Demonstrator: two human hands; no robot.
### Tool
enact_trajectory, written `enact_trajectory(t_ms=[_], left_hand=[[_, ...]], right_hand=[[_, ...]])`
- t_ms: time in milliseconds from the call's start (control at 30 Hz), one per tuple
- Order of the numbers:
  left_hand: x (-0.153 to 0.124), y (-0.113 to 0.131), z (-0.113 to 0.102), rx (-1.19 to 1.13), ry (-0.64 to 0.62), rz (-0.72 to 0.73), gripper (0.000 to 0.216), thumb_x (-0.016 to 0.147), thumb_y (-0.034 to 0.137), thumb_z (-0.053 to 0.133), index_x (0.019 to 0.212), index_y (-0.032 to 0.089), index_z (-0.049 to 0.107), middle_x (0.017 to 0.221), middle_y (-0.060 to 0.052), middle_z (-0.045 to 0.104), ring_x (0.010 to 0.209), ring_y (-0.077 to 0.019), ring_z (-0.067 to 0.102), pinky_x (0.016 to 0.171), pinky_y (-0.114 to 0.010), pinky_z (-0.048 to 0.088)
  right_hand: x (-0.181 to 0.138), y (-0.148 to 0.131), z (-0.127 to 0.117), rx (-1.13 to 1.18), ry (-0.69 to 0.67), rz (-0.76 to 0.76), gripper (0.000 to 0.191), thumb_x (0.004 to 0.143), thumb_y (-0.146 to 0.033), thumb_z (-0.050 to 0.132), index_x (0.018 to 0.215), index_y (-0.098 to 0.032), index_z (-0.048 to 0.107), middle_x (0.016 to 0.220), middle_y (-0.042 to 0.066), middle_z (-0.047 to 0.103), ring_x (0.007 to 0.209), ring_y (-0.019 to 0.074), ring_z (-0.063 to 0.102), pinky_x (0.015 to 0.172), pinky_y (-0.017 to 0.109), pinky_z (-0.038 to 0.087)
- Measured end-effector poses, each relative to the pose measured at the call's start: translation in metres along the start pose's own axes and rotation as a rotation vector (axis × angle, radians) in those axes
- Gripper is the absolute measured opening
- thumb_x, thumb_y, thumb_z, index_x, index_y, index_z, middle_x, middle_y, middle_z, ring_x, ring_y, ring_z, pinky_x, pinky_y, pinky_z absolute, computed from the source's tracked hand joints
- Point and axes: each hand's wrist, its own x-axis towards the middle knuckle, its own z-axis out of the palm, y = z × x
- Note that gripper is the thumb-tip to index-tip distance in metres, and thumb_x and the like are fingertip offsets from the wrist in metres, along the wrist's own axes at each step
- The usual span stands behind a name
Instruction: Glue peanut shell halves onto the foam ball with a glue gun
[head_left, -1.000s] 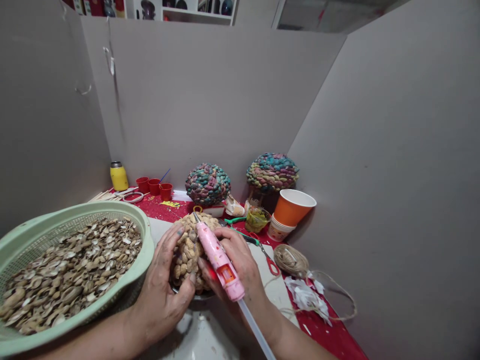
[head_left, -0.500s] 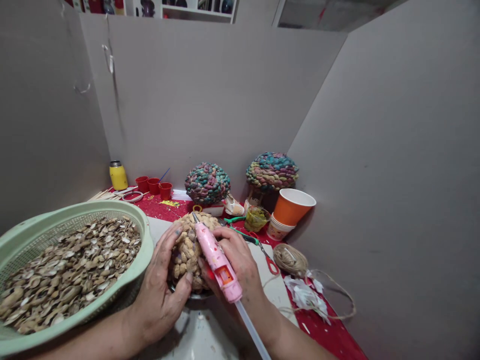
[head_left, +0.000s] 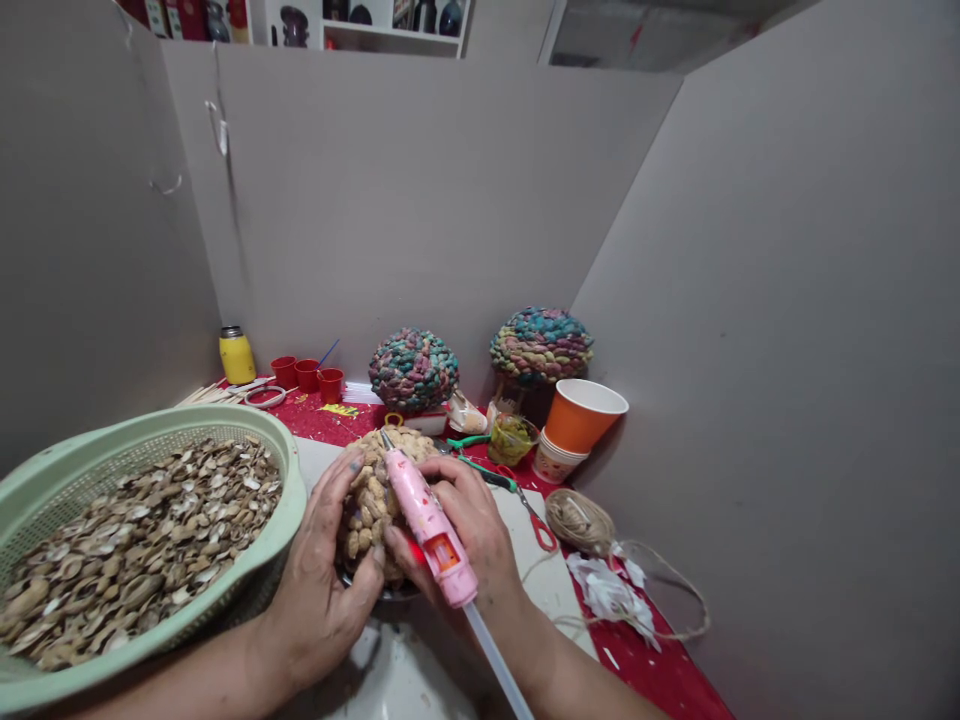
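Observation:
A rounded form covered in peanut shells (head_left: 365,510) sits in front of me, on what looks like a metal bowl's rim (head_left: 397,594). My left hand (head_left: 322,560) curves round its left side, thumb and fingers pressed on the shells. Across my right hand (head_left: 476,535) lies a pink hot glue gun (head_left: 424,515), its nozzle pointing away over the top of the shells and a clear glue stick (head_left: 496,660) coming out of its back. The right fingers close round the gun's handle, mostly hidden, and also touch the form's right side.
A green basket (head_left: 296,470) of empty shells fills the left. Two colourful shell-covered domes (head_left: 414,368) stand at the back. On the right are orange cups (head_left: 581,415), red-handled scissors (head_left: 541,532), a twine ball (head_left: 579,520) and crumpled white plastic (head_left: 611,592). Grey panels surround the table.
The camera view has shifted slightly. The glue gun and my right hand are a little farther left over the shells. Both hands keep their hold.

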Motion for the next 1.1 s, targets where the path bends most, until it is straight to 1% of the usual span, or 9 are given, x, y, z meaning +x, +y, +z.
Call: enact_trajectory(t_ms=[167,333,500,667,800,933,1000,1033,1100], left_hand=[[0.001,0.0,0.0,-0.002,-0.003,0.018,0.073,0.09,0.017,0.052,0.152,0.032,0.018,0.156,-0.012,0.034,0.142,-0.0343,0.033,0.115,-0.064,0.028],[0.002,0.001,0.0,-0.008,-0.008,0.025,0.075,0.088,0.014,0.053,0.152,0.032,0.019,0.156,-0.012,0.033,0.143,-0.0338,0.032,0.116,-0.063,0.027],[0.0,-0.001,0.0,-0.006,-0.003,0.04,0.076,0.087,0.012,0.051,0.153,0.033,0.018,0.156,-0.011,0.032,0.144,-0.0327,0.031,0.116,-0.063,0.027],[0.0,0.001,-0.002,-0.039,-0.038,0.057,0.077,0.085,0.011,0.052,0.153,0.03,0.019,0.159,-0.012,0.028,0.145,-0.034,0.028,0.117,-0.063,0.024],[-0.002,0.002,-0.005,-0.037,-0.047,0.104,0.081,0.083,0.009,0.053,0.153,0.028,0.018,0.16,-0.013,0.025,0.147,-0.0339,0.025,0.117,-0.063,0.024],[-0.016,-0.002,-0.013,0.038,-0.091,0.11,0.085,0.081,0.006,0.054,0.154,0.025,0.016,0.162,-0.014,0.021,0.149,-0.0346,0.019,0.118,-0.063,0.022],[-0.028,-0.005,-0.017,0.069,-0.11,0.149,0.083,0.081,0.005,0.053,0.154,0.022,0.017,0.162,-0.015,0.02,0.149,-0.0352,0.019,0.117,-0.063,0.023],[-0.035,-0.006,-0.02,0.077,-0.108,0.174,0.082,0.081,0.005,0.052,0.154,0.021,0.019,0.162,-0.016,0.022,0.148,-0.0354,0.021,0.117,-0.062,0.026],[-0.047,-0.005,-0.023,0.08,-0.09,0.214,0.078,0.081,0.004,0.05,0.152,0.022,0.025,0.158,-0.016,0.031,0.145,-0.0349,0.029,0.115,-0.059,0.032]], right_hand=[[0.0,0.002,0.001,-0.028,-0.018,-0.013,0.01,0.09,-0.026,0.061,0.098,-0.021,0.057,0.112,0.008,0.055,0.109,0.0274,0.052,0.092,0.042,0.042],[0.0,0.001,0.0,-0.021,0.003,-0.025,0.008,0.091,-0.024,0.06,0.098,-0.023,0.056,0.112,0.006,0.055,0.107,0.0258,0.053,0.091,0.041,0.042],[-0.001,0.002,0.0,-0.018,-0.021,-0.009,0.012,0.09,-0.026,0.062,0.099,-0.022,0.055,0.113,0.007,0.053,0.108,0.0267,0.052,0.091,0.041,0.042],[-0.003,0.003,0.0,-0.024,-0.015,-0.003,0.01,0.09,-0.027,0.06,0.096,-0.021,0.055,0.114,0.008,0.054,0.109,0.0272,0.052,0.092,0.041,0.042],[-0.001,0.002,0.0,-0.002,-0.018,-0.008,0.009,0.091,-0.025,0.06,0.097,-0.021,0.055,0.114,0.007,0.053,0.109,0.0258,0.052,0.094,0.04,0.042],[-0.001,0.005,0.001,0.006,-0.004,-0.016,0.01,0.088,-0.024,0.063,0.095,-0.021,0.056,0.115,0.008,0.053,0.109,0.0265,0.052,0.094,0.041,0.042],[-0.001,0.007,0.002,0.003,0.001,-0.016,0.011,0.087,-0.025,0.063,0.094,-0.02,0.055,0.115,0.009,0.053,0.11,0.027,0.052,0.093,0.041,0.043],[-0.002,0.008,0.003,0.001,0.004,-0.018,0.011,0.088,-0.025,0.062,0.094,-0.02,0.055,0.115,0.009,0.053,0.11,0.0273,0.051,0.092,0.041,0.043],[-0.002,0.009,0.004,-0.004,0.023,-0.031,0.011,0.087,-0.026,0.063,0.093,-0.02,0.054,0.114,0.009,0.053,0.11,0.0278,0.052,0.092,0.042,0.043]])
